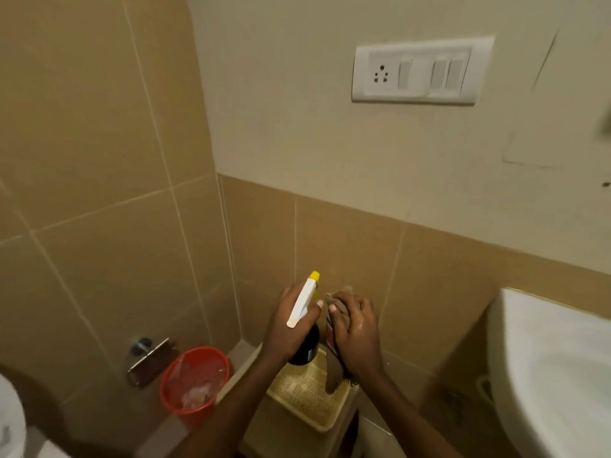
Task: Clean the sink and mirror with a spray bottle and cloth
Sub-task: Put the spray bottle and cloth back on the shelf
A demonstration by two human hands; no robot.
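Note:
My left hand (287, 325) grips the neck of a spray bottle (305, 348) with a dark body and a white trigger head tipped by a yellow nozzle. Right beside it, my right hand (355, 332) holds a brownish cloth (334, 368) that hangs down from my fingers. Both are just above a cream plastic stand (304, 395) with a mesh top. The white sink (555, 368) shows at the right edge, its basin bare. No mirror is in view.
A red bucket (195, 378) lined with clear plastic stands on the floor left of the stand, under a metal holder (148, 358) on the tiled wall. A white switch and socket plate (420, 71) is on the wall above. A white fixture (10, 421) shows bottom left.

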